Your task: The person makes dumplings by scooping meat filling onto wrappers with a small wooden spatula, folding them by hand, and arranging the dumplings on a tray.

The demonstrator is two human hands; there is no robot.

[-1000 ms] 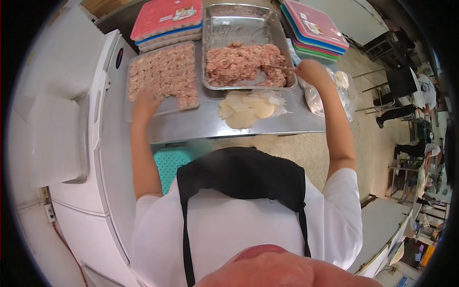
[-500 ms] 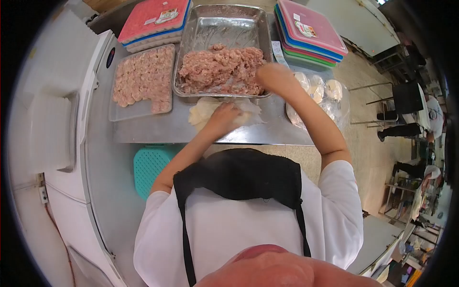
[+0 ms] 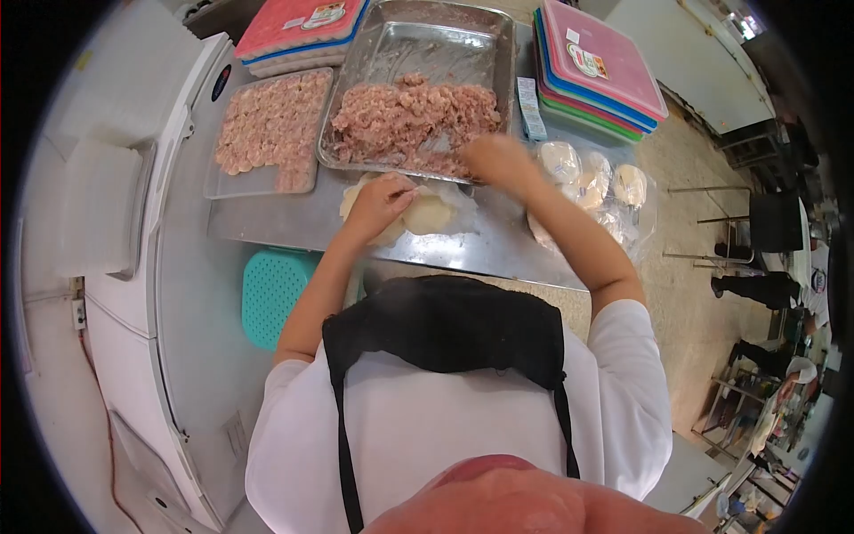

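Note:
My left hand is pinched closed on a thin round wrapper, over the pale dough wrappers spread on the steel table. Blurred by motion, my right hand is at the near right edge of the metal tray; what it holds is hidden. Ground meat fills the near part of the metal tray. To the left, a clear plastic tray bears rows of filled dumplings, with a gap at its near left corner.
Stacked lidded containers stand at the back left and back right. Bagged pale rounds lie right of my right hand. A teal perforated stool is below the table. Two other people are far right.
My left hand has left the dumpling tray and moved right to the wrappers, closing on one. My right hand has moved left and down along the metal tray. The view has shifted.

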